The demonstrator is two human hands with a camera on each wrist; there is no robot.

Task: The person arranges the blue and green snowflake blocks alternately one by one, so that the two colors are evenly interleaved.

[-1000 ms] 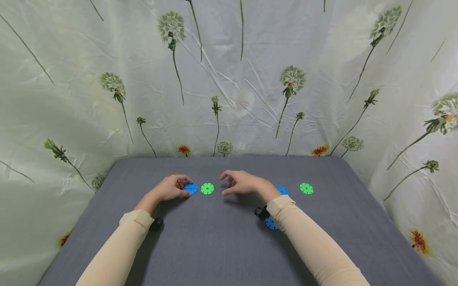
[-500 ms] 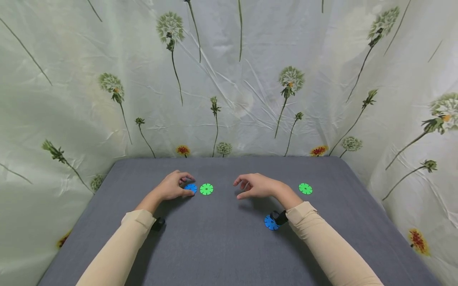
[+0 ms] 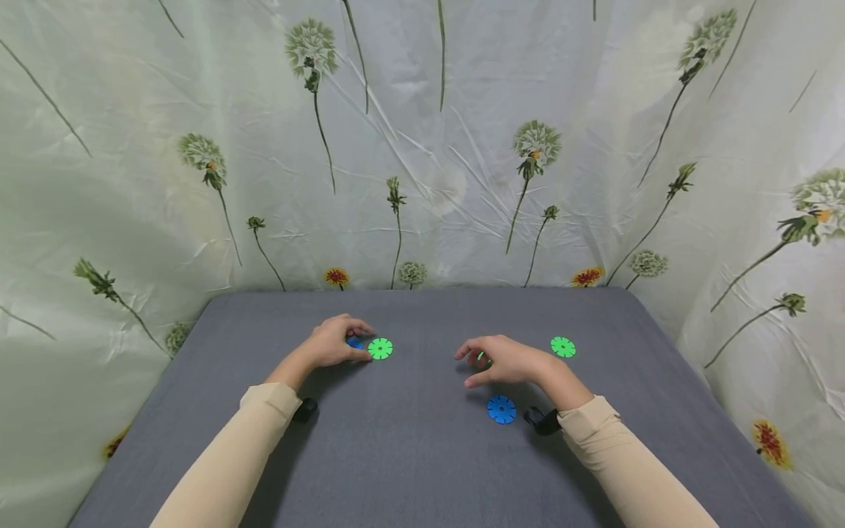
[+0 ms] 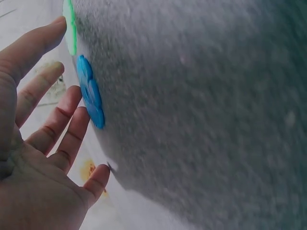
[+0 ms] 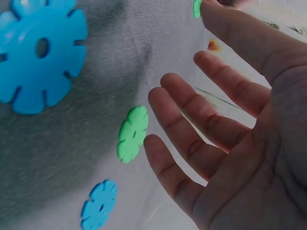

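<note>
My left hand (image 3: pixel 333 343) hovers palm-down, fingers spread and loosely bent, over a notched blue plastic disc (image 3: pixel 354 343) that it partly covers. Its thumb tip is right at the edge of a green disc (image 3: pixel 380 348) in the head view. The left wrist view shows the blue disc (image 4: pixel 91 93) beside the fingertips, with nothing held. My right hand (image 3: pixel 511 361), also loosely bent and holding nothing, is over another green disc (image 3: pixel 484 359), mostly hidden by its fingers. Nearer me lies a blue disc (image 3: pixel 502 409), large in the right wrist view, between that hand and its wristband.
A further green disc (image 3: pixel 563 347) lies beyond the right forearm. The right wrist view shows one more blue disc (image 5: pixel 99 206), which the right arm hides from the head camera. A grey cloth covers the table (image 3: pixel 409 440); a flowered curtain (image 3: pixel 449 183) stands behind it.
My right hand has moved right and toward me, uncovering the near blue disc and part of a green one. My left hand has shifted slightly right, covering more of its blue disc.
</note>
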